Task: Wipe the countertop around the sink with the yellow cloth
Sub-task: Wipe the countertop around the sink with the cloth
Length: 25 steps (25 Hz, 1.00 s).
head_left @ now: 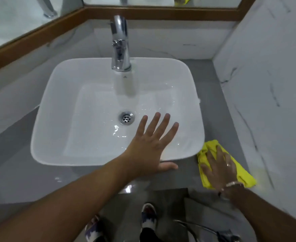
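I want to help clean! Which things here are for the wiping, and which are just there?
For the wiping:
yellow cloth
right hand pressing the cloth flat
grey countertop
sink, wiped around

Just there:
tap
drain
mirror
left hand, open over the sink

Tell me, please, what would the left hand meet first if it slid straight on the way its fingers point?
Probably the far-right inner wall of the sink. The left hand, open with fingers spread, points up and right across the basin; nothing else shows in that line, though its height is unclear.
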Each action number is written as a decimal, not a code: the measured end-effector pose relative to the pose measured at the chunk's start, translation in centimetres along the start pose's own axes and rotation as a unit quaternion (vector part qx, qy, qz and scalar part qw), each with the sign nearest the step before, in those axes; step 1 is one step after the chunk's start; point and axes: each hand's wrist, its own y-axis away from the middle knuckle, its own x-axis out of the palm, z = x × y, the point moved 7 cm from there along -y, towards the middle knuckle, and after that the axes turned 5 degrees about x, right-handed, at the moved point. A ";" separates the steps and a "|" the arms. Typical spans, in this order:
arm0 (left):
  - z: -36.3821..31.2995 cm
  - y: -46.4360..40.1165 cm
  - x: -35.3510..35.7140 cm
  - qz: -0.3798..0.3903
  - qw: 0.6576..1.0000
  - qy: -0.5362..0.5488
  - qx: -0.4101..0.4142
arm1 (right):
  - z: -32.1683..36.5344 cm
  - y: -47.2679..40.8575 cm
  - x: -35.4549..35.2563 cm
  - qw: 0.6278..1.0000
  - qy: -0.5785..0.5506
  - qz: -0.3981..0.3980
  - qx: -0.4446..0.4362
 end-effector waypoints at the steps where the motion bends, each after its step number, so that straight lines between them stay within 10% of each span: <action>1: -0.4 -0.6 0.4 -0.002 1.000 -0.002 0.031 | -0.8 -2.3 -1.0 0.999 -0.015 -0.014 0.047; 7: -2.6 -0.4 1.4 0.026 0.978 -0.003 0.206 | -0.6 -21.9 -7.5 0.992 -0.065 -0.061 0.093; 13: -2.5 -0.5 2.4 0.048 0.978 0.027 0.203 | 4.2 -13.8 -3.9 0.954 0.024 -0.084 -0.287; 20: -2.3 -0.9 2.0 0.050 0.983 0.024 0.176 | 1.4 -24.7 -8.3 0.997 -0.069 -0.034 0.019; 25: -2.2 -0.8 1.7 0.059 0.984 0.017 0.169 | 5.9 -12.1 -3.7 0.984 -0.018 -0.025 -0.178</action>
